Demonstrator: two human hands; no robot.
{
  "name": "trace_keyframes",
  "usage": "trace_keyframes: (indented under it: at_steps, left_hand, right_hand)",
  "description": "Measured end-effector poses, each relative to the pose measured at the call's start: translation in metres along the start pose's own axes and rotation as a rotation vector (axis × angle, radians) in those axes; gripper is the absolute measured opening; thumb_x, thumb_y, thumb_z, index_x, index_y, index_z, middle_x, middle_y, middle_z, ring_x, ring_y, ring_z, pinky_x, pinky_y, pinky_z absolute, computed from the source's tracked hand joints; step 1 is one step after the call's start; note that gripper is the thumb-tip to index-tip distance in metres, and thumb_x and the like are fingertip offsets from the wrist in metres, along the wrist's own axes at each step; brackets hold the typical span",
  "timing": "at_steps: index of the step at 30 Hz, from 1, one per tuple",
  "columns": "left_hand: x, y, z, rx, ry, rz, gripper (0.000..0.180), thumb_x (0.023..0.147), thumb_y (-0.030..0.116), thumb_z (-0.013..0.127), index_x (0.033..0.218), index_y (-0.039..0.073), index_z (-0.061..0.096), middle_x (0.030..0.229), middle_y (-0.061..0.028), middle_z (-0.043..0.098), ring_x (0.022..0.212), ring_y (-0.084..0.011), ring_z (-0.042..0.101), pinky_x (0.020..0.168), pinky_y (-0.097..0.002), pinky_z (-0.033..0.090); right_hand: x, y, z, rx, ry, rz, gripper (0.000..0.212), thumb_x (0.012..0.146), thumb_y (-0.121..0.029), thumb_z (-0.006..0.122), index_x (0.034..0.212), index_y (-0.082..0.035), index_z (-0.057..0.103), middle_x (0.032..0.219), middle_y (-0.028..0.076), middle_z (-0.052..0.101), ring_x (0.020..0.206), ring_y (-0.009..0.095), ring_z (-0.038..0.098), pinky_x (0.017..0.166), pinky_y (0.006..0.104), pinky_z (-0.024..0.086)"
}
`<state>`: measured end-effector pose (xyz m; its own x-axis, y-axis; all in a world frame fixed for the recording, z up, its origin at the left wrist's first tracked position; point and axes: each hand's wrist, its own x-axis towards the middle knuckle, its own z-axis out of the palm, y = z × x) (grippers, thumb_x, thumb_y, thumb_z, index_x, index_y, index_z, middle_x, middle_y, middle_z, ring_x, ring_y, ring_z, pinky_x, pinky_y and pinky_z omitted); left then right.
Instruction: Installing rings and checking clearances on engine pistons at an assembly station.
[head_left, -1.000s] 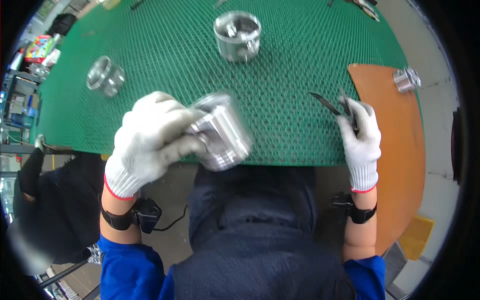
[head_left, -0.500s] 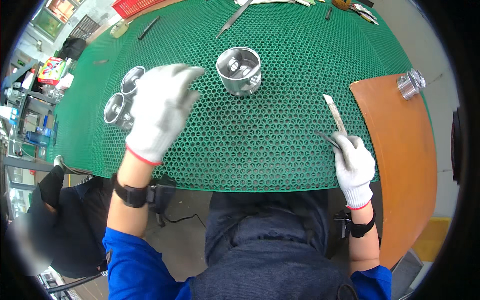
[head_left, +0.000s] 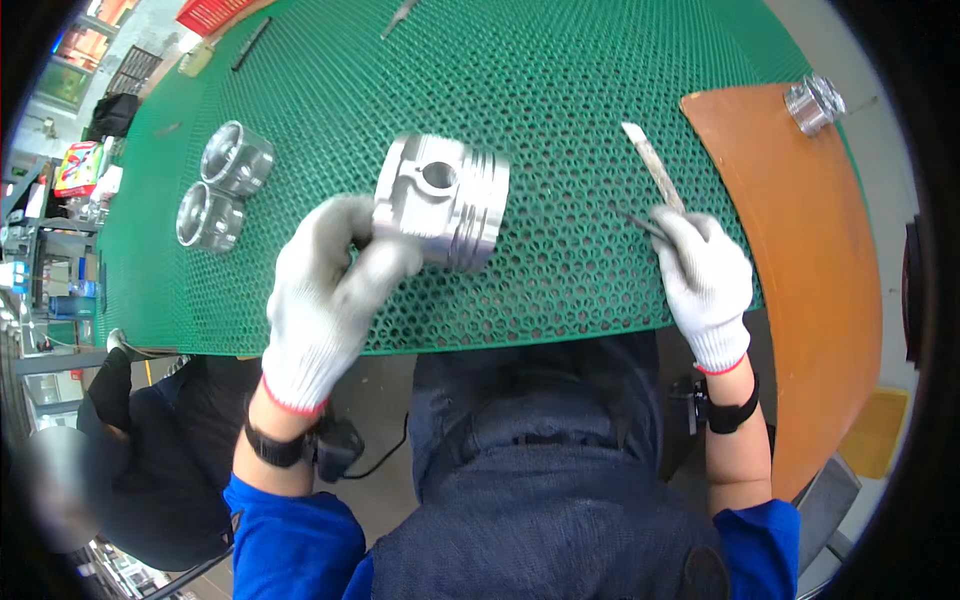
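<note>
My left hand (head_left: 335,285), in a white knitted glove with a red cuff, is closed on a silver piston (head_left: 440,200). The piston is tipped on its side, its pin hole facing up and its ring grooves to the right. My gloved right hand (head_left: 705,275) rests low over the mat's near right part, fingers closed on a thin dark pointed tool (head_left: 642,224). From beside its fingertips a narrow, stained strip with a white tip (head_left: 652,165) points away; whether the fingers grip the strip too, I cannot tell.
Two more pistons (head_left: 237,160) stand together at the left of the green perforated mat (head_left: 560,270). Another piston (head_left: 814,105) sits on an orange-brown sheet (head_left: 800,270) at the right. A dark rod (head_left: 251,44) and a red crate (head_left: 212,12) lie far left. A seated person (head_left: 170,450) is at left.
My left hand has moved from near the left pistons to the middle piston, taken hold of it and tipped it over. My right hand keeps its tool, nearly in place. The view has shifted.
</note>
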<state>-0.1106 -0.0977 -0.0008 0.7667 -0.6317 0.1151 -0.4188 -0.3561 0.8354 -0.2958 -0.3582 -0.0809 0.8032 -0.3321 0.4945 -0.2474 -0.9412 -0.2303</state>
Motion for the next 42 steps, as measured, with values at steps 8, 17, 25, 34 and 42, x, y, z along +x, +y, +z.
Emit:
trace_keyframes:
  at_steps: [8,17,25,34,42]
  left_hand:
    - [-0.075,-0.019,0.015,-0.447,-0.076,-0.305,0.028,0.087,0.007,0.069,0.11,-0.005,0.057,0.093,-0.0081,0.067,0.082,-0.0123,0.063,0.078,-0.0266,0.051]
    - [-0.091,-0.032,0.024,-0.497,-0.117,-0.255,0.029,0.085,-0.001,0.065,0.112,-0.005,0.056,0.094,-0.0083,0.067,0.083,-0.0124,0.063,0.078,-0.0262,0.051]
    - [-0.08,-0.028,0.024,-0.472,-0.107,-0.27,0.026,0.086,0.001,0.063,0.11,-0.007,0.056,0.093,-0.0098,0.067,0.084,-0.0133,0.064,0.078,-0.0263,0.051]
    - [-0.037,-0.011,0.028,-0.355,-0.039,-0.239,0.029,0.087,0.008,0.062,0.111,-0.008,0.061,0.094,-0.0086,0.068,0.083,-0.0107,0.062,0.077,-0.0266,0.052]
    - [-0.03,-0.038,0.033,0.226,-0.066,0.258,0.035,0.073,0.018,0.08,0.103,0.004,0.068,0.092,-0.0131,0.067,0.09,-0.0295,0.062,0.073,-0.0369,0.051]
  right_hand:
    - [-0.004,-0.019,-0.018,0.407,-0.159,0.046,0.029,0.087,-0.011,0.065,0.116,-0.011,0.068,0.099,0.011,0.069,0.076,0.023,0.068,0.07,0.0325,0.054]
    - [-0.005,-0.072,-0.038,1.191,-0.876,0.83,0.031,0.094,-0.009,0.054,0.124,-0.005,0.063,0.08,0.001,0.061,0.07,0.006,0.054,0.063,0.0235,0.045]
    - [-0.015,-0.068,-0.026,0.901,-0.598,0.193,0.032,0.088,-0.008,0.062,0.12,-0.011,0.067,0.076,0.005,0.062,0.064,0.015,0.059,0.06,0.0292,0.049]
    - [-0.009,-0.066,-0.026,0.381,-0.498,-0.307,0.041,0.078,-0.007,0.068,0.117,-0.018,0.069,0.067,0.005,0.058,0.056,0.024,0.06,0.05,0.0346,0.049]
    - [-0.013,-0.053,-0.033,0.61,-0.424,0.007,0.034,0.082,-0.004,0.065,0.115,-0.01,0.069,0.082,0.011,0.068,0.07,0.026,0.066,0.064,0.0337,0.053]
